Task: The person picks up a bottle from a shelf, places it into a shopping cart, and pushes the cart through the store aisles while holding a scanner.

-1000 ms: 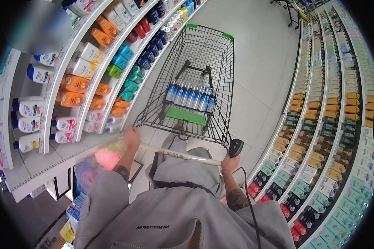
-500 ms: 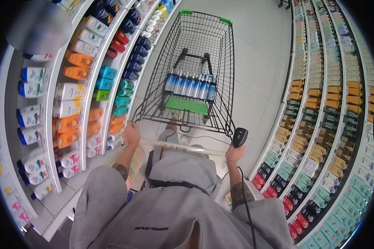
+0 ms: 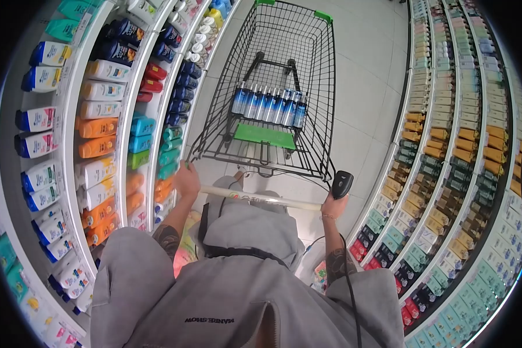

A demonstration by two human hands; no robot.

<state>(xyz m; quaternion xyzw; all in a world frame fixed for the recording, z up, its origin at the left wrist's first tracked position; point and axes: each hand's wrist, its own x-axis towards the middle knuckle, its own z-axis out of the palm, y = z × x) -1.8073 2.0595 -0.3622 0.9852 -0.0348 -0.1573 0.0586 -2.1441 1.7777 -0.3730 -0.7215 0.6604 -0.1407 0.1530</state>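
Note:
A wire shopping cart with green corner caps and a green flap stands before me. Its pale handlebar crosses in front of my body. My left hand is closed around the left end of the bar. At the right end, my right hand is closed too; part of its grip is hidden behind a black rounded device resembling a handheld scanner. A dark cable runs along my right forearm. Several blue-and-silver bottles stand upright in a row inside the cart.
Shelves of shampoo-like bottles in orange, white, blue and teal line the left side. On the right, curved shelves hold rows of small boxes and tubes. Pale floor tiles run between the shelves and the cart.
The shelves have shifted across the view as I move along the aisle. The cart appears slightly turned and higher in view; both hands keep their places on the handlebar.

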